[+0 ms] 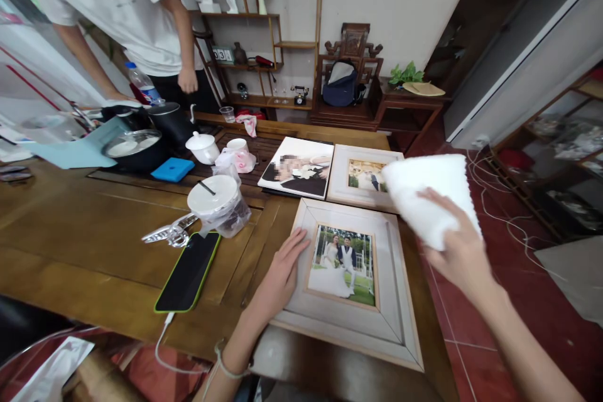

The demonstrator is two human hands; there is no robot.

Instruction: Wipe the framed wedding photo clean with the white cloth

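A white-framed wedding picture frame (348, 264) lies face up at the near edge of the wooden table. My left hand (277, 270) rests on its left border, fingers stretched out flat. In my right hand (455, 235) is a white cloth (428, 185), held up beyond the frame's upper right corner; part of the palm is blurred. The cloth overlaps the right side of a second, smaller-looking picture frame (339, 169) behind the first. To the left of that one lies a photo panel (301, 166) with a white background.
Left of my left hand are a charging phone (188, 273), a silver metal item (172, 230) and a lidded cup (214, 198) with a straw. Farther back stand a white lidded bowl (203, 149), a blue box (173, 169) and a dark pot (134, 147). A person (127, 12) stands across the table.
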